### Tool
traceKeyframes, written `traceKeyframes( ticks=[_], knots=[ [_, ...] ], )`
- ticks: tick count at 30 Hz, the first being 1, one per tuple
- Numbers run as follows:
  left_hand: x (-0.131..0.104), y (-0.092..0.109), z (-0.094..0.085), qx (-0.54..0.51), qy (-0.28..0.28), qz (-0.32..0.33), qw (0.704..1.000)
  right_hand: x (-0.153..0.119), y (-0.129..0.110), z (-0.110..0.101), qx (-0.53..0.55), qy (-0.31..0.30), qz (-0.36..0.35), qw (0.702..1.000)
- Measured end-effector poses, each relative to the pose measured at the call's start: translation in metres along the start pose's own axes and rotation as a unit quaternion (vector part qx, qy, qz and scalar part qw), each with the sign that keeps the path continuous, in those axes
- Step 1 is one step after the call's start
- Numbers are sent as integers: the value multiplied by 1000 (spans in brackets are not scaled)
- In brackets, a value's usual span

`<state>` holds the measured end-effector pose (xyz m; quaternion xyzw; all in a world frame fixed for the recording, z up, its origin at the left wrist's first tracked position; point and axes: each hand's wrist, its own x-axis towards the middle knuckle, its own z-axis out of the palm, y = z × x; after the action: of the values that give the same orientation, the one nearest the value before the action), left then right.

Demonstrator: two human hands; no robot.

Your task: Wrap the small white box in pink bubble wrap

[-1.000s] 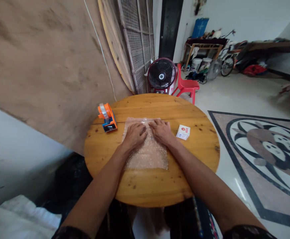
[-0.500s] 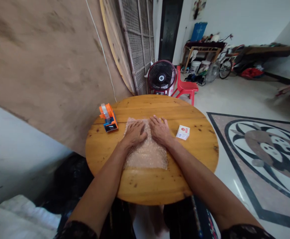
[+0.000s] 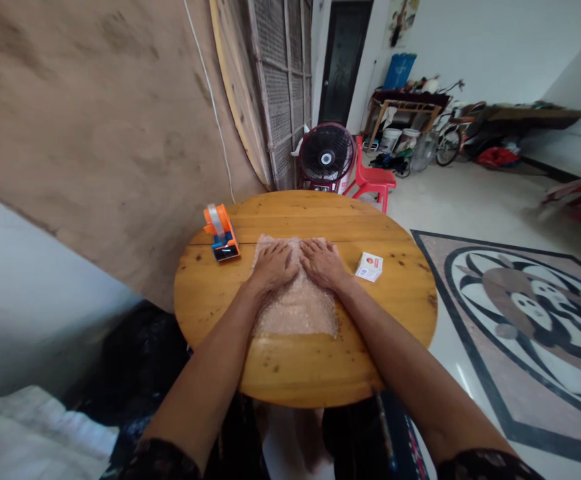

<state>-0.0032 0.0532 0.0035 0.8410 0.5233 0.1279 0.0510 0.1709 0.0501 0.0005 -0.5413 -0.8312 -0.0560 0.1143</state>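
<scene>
A sheet of clear bubble wrap (image 3: 298,310) lies spread on the round wooden table (image 3: 315,383). My left hand (image 3: 274,267) rests flat on its upper left part, fingers stretched out. Beside it, my right hand (image 3: 322,263) presses flat on the upper right part, fingers apart. Neither hand grips anything. Left of the sheet stands an orange and blue tape dispenser (image 3: 222,233) with a roll of clear tape. To the right of my right hand sits a small white box (image 3: 369,266) with red print.
Beyond the table stand a dark red fan (image 3: 326,157) and a red plastic chair (image 3: 374,177). A brown board (image 3: 120,120) leans along the left side. Further back are a bicycle (image 3: 449,143) and a cluttered table (image 3: 408,103).
My right hand has slid slightly down and its fingers now lie flatter on the bubble wrap. My left hand stays on the sheet. The view has shifted a little.
</scene>
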Motion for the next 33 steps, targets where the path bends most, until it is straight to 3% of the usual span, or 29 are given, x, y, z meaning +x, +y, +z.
traceKeyframes(
  ticks=[12,25,29,33],
  knots=[
    [1,-1,1,-9,14,-8,1000,-1,6,1,-8,-6,49,999],
    [0,3,-1,9,18,-11,1000,-8,12,-10,-15,-15,41,999],
    [0,4,-1,11,21,-13,1000,-7,9,-16,-15,24,38,999],
    [-2,7,-4,15,24,-13,1000,-8,0,-23,-20,46,-10,999]
  ],
)
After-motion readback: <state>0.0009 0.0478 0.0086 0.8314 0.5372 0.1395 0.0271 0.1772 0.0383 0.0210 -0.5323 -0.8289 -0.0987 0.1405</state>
